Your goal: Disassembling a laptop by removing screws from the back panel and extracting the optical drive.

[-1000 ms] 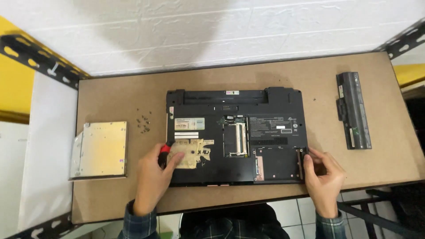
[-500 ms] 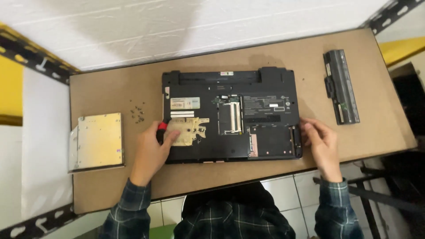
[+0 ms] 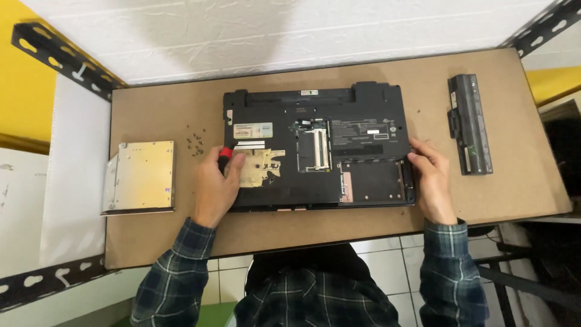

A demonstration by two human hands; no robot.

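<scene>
Gripping a red-handled screwdriver, the left hand has its fingers closed around the tool at the left part of the upturned laptop, much where it was a second ago. The right hand has stayed on the laptop's right edge, fingers curled against it and steadying it, though its grip has shifted slightly. The laptop lies bottom-up in the middle of the brown table, panels off. Loose screws sit just left of it, with the silver drive beyond and the battery well apart on the right, none of them moved.
</scene>
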